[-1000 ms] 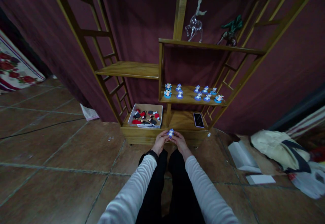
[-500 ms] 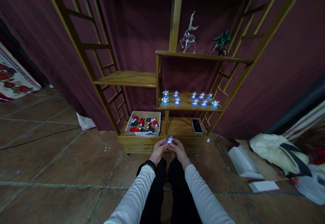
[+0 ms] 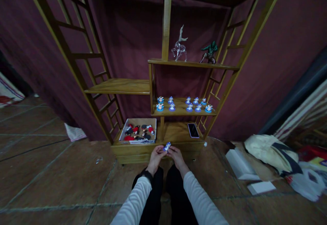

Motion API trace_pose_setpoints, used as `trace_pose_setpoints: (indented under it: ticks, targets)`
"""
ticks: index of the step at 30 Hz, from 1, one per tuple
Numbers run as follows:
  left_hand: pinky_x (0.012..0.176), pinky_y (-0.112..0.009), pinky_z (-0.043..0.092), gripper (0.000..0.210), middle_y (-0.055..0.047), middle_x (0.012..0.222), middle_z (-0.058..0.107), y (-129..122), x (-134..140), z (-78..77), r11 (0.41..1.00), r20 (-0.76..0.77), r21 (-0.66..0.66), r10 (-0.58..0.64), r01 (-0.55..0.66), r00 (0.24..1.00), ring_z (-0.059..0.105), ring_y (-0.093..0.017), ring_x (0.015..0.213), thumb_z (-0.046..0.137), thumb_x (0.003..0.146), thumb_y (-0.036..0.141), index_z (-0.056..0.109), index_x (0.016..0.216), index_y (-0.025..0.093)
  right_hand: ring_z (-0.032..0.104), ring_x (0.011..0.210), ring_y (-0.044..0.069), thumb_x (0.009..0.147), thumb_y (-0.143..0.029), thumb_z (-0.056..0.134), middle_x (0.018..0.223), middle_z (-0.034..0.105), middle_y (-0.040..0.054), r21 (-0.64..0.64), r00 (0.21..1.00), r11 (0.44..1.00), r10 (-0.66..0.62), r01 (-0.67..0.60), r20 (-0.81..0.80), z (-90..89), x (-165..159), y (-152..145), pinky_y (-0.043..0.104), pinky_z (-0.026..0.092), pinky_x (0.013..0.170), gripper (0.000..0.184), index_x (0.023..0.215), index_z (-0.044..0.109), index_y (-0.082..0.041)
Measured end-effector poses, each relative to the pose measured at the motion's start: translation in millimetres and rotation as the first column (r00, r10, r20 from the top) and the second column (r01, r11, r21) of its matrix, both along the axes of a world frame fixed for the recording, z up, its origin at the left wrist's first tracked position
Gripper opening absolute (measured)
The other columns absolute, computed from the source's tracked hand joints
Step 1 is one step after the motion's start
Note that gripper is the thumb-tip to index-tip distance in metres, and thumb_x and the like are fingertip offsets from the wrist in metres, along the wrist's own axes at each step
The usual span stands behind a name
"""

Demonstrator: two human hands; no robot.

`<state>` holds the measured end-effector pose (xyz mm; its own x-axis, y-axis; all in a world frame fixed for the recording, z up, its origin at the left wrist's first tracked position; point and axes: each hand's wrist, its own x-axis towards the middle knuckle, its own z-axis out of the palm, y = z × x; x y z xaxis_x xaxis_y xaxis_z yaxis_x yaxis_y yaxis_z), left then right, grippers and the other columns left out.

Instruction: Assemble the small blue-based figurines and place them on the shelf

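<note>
A small purple-and-white figurine (image 3: pixel 167 146) is held between my two hands, in front of the cabinet's lower edge. My left hand (image 3: pixel 156 157) pinches its base from the left, and my right hand (image 3: pixel 176 155) grips it from the right. Behind and above, the middle shelf (image 3: pixel 181 109) bears two rows of similar figurines: purple ones such as the front figurine (image 3: pixel 172 107), and blue-based ones at both ends. At the lower left stands an open cardboard box (image 3: pixel 124 129) with several red and black figures lying in it.
A phone (image 3: pixel 193 130) lies on the bottom board at the right. Higher up stand a clear glass deer (image 3: pixel 179 48) and a green-brown statuette (image 3: pixel 209 53). White boxes (image 3: pixel 241 165), a cream bag (image 3: pixel 270 151) and a plastic bag (image 3: pixel 306 182) rest on the floor at right.
My view has tilted up and turned slightly right, so the cabinet sits lower and further left. The figurine has tilted in my fingers; both hands still hold it.
</note>
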<state>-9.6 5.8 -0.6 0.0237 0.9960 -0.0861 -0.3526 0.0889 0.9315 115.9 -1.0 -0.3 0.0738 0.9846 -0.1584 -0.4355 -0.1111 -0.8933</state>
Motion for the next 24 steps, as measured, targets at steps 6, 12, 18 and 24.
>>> trace_pose_setpoints:
  ticks: [6, 12, 18, 24]
  targets:
    - [0.071, -0.029, 0.047, 0.039, -0.001, 0.081, 0.062, -6.9, 8.9, 0.7, 0.994, -0.165, 0.104, 0.054, -0.037, 0.985, 0.058, -0.012, 0.068, 0.073, 0.053, 0.014, 0.056, 0.088, 0.017, 0.063, 0.077, 0.019, 0.051, -0.037, 0.077, 0.079, 0.069, 0.0052, 0.025, 0.998, 0.997, 0.067, -0.067, -0.002, 1.7, 0.7, -4.7, 0.032, 0.049, 0.071, 0.033, 0.076, 0.068, -0.017]
    - [0.087, -0.035, 0.044, 0.039, -0.007, 0.098, 0.059, -17.5, 9.2, 1.6, 0.942, -0.552, 0.331, 0.15, 0.05, 0.82, 0.058, -0.019, 0.09, 0.058, 0.067, 0.006, 0.06, 0.103, 0.02, 0.061, 0.075, 0.018, 0.053, -0.029, 0.073, 0.077, 0.069, 0.0022, 0.038, 0.997, 0.997, 0.061, -0.063, 0.054, 0.4, 0.8, -4.6, 0.029, 0.046, 0.072, 0.026, 0.076, 0.067, -0.018]
    - [0.096, -0.037, 0.039, 0.048, -0.009, 0.111, 0.053, -22.0, 7.3, 13.9, 0.884, -0.714, 0.41, 0.157, 0.226, 0.682, 0.053, -0.022, 0.105, 0.047, 0.072, 0.002, 0.053, 0.117, 0.019, 0.058, 0.079, 0.016, 0.056, -0.026, 0.068, 0.082, 0.068, 0.0008, 0.083, 0.992, 0.996, 0.024, -0.034, 0.126, -1.5, 1.9, -4.1, 0.028, 0.043, 0.077, 0.026, 0.081, 0.066, -0.019]
    - [0.101, -0.034, 0.036, 0.051, -0.009, 0.116, 0.051, -15.1, -2.6, 20.1, 0.84, -0.792, 0.396, 0.108, 0.371, 0.601, 0.05, -0.02, 0.11, 0.045, 0.073, 0.003, 0.049, 0.121, 0.02, 0.056, 0.081, 0.015, 0.056, -0.021, 0.065, 0.085, 0.065, -0.0016, 0.076, 0.992, 0.997, 0.005, -0.015, 0.126, -5.0, 0.3, -3.0, 0.028, 0.044, 0.076, 0.029, 0.085, 0.063, -0.022]
